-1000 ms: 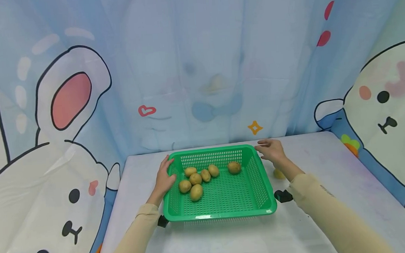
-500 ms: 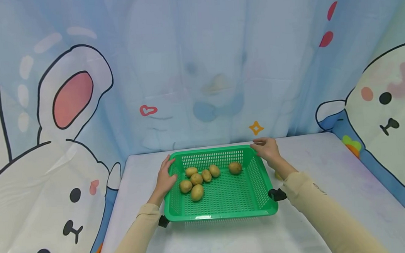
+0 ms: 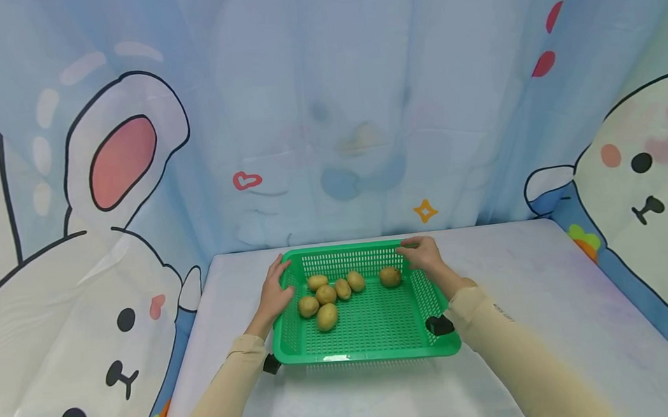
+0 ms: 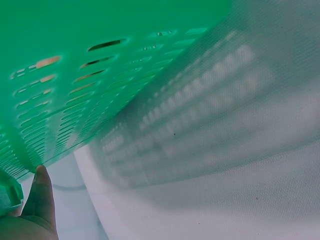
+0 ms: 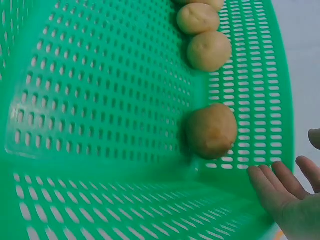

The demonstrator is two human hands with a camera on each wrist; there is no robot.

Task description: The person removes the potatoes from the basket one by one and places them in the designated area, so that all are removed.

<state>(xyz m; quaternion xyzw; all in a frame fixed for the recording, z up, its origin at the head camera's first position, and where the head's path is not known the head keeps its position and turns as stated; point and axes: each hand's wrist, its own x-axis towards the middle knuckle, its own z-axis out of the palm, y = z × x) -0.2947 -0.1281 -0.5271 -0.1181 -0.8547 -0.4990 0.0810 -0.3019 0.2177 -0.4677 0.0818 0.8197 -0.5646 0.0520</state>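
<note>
A green plastic basket point(image 3: 377, 354) with perforated walls stands on the white table, several potatoes point(image 3: 327, 317) inside it. Most of them cluster toward the left. One browner potato point(image 3: 390, 277) lies apart near the far right corner. My left hand point(image 3: 272, 295) grips the basket's left rim near its far corner; in the left wrist view a finger point(image 4: 42, 195) lies against the outside of the wall. Over the far right corner my right hand point(image 3: 421, 254) holds nothing, its fingers loosely extended. In the right wrist view its fingertips overlap the far wall, close to the browner potato.
The white tablecloth point(image 3: 522, 286) spreads around the basket. Behind the table hangs a blue curtain point(image 3: 282, 109) printed with cartoon rabbits. A black strap-like piece point(image 3: 439, 325) at the right wrist overlaps the basket's right side.
My right hand has moved left, from beyond the basket's far right corner to over it. The right sleeve now hides a yellowish thing on the table. My left hand stays at the rim.
</note>
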